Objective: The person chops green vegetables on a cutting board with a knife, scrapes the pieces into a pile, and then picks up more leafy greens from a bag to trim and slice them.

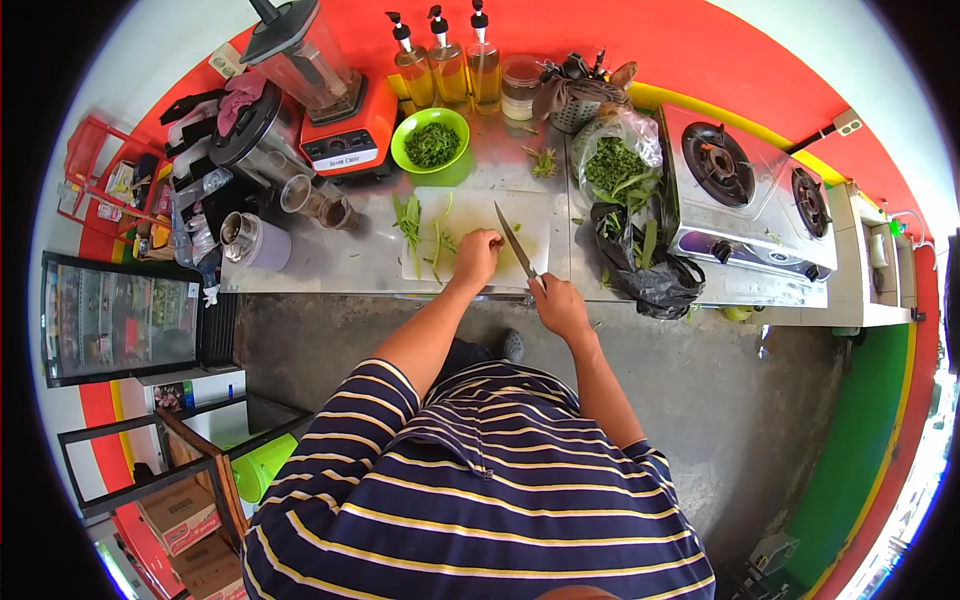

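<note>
Metal counter (pixel 345 255), cutting board (pixel 476 208), green bowl (pixel 442 176), stove (pixel 762 205)

I'm receiving a bright feed; light blowing out lower-right edge, sheen showing on steel counter (pixel 345 272), fisheye bowing red wall (pixel 640 45), black vignette swallowing corners, bluish fringing running along rim.

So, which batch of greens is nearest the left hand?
The long stems on the white cutting board, beside the left hand; the chopped greens in the lime-green bowl and those in the clear plastic bag lie farther off.
</note>
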`<state>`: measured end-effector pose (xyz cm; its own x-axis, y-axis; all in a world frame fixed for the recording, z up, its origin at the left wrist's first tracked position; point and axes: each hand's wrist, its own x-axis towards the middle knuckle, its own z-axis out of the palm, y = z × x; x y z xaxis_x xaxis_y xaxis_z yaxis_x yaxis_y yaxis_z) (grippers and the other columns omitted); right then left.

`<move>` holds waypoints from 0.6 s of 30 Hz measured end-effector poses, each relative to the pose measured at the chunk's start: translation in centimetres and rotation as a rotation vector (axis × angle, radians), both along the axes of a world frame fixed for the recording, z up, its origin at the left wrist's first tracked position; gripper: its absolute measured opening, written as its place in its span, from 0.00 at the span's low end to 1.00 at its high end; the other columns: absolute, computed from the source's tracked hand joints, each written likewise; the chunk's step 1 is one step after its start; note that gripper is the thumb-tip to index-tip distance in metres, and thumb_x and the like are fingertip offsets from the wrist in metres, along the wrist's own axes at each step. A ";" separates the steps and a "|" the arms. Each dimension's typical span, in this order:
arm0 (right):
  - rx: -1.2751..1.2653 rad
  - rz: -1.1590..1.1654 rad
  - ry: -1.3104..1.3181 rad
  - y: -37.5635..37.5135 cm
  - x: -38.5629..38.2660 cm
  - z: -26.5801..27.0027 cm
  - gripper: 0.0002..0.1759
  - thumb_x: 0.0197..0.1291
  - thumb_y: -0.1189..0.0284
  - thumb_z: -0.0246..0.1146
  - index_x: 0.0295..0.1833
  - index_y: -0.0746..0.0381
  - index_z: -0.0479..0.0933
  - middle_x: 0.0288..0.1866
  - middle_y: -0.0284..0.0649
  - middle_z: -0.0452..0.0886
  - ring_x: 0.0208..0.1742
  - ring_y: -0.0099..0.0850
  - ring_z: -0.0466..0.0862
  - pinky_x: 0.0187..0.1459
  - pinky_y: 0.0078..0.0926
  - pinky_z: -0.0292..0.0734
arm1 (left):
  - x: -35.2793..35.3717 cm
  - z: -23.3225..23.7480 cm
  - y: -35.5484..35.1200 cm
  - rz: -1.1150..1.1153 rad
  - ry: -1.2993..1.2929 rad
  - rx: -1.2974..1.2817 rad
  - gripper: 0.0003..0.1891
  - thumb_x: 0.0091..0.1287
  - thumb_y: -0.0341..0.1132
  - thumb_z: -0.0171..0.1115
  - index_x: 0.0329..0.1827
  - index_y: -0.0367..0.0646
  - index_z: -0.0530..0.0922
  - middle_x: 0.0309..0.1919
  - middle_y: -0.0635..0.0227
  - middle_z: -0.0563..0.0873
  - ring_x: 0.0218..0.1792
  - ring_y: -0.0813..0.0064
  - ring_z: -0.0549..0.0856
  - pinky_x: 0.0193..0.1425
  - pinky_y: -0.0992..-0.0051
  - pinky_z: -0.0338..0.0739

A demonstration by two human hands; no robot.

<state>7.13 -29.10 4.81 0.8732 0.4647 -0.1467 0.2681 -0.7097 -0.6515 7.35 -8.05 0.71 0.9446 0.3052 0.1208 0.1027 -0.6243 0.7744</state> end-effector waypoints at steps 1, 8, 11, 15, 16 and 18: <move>-0.065 0.030 -0.018 0.4 0.0 0.0 0.22 0.74 0.56 0.55 0.45 0.67 0.80 0.33 0.60 0.85 0.39 0.60 0.85 0.44 0.56 0.79 | 0.0 0.1 0.0 0.000 0.003 0.000 0.06 0.57 0.20 0.64 0.35 0.36 0.86 0.32 0.51 0.87 0.37 0.52 0.88 0.43 0.61 0.81; -0.354 0.081 -0.123 3.8 -1.1 0.9 0.19 0.75 0.56 0.55 0.44 0.62 0.76 0.32 0.52 0.88 0.35 0.48 0.90 0.40 0.49 0.84 | -0.1 0.1 0.0 0.019 -0.011 0.102 0.06 0.56 0.21 0.66 0.36 0.36 0.86 0.32 0.50 0.87 0.36 0.50 0.87 0.43 0.59 0.80; -0.388 0.073 -0.117 4.8 -1.9 0.2 0.18 0.76 0.57 0.54 0.44 0.62 0.73 0.31 0.51 0.88 0.34 0.49 0.90 0.38 0.49 0.84 | -0.2 -0.2 -0.1 0.030 -0.036 0.167 0.07 0.56 0.22 0.66 0.37 0.36 0.87 0.32 0.51 0.86 0.36 0.50 0.87 0.42 0.59 0.80; -0.411 0.035 -0.070 5.7 -1.8 -1.1 0.17 0.77 0.57 0.53 0.45 0.62 0.71 0.31 0.49 0.88 0.35 0.48 0.91 0.38 0.46 0.85 | -0.5 0.3 -0.5 0.068 -0.059 0.185 0.07 0.57 0.22 0.64 0.37 0.36 0.86 0.33 0.50 0.86 0.36 0.49 0.86 0.43 0.59 0.80; -0.400 0.031 -0.077 5.7 -1.7 -1.2 0.17 0.77 0.57 0.53 0.45 0.62 0.70 0.31 0.49 0.88 0.35 0.47 0.91 0.38 0.46 0.85 | -0.6 0.6 -0.7 0.068 -0.061 0.183 0.07 0.57 0.22 0.64 0.37 0.36 0.86 0.33 0.50 0.86 0.36 0.49 0.86 0.43 0.59 0.80; -0.408 0.040 -0.078 5.7 -1.4 -0.9 0.17 0.77 0.57 0.53 0.45 0.62 0.70 0.32 0.50 0.88 0.35 0.48 0.90 0.38 0.46 0.85 | -0.7 0.8 -0.6 0.046 -0.071 0.174 0.06 0.57 0.22 0.63 0.36 0.34 0.86 0.31 0.50 0.85 0.35 0.48 0.86 0.42 0.59 0.80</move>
<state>5.77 -23.44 3.90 0.8714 0.4163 -0.2596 0.3387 -0.8932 -0.2958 6.63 -8.61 1.55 0.9173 0.3166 0.2414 0.0831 -0.7454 0.6615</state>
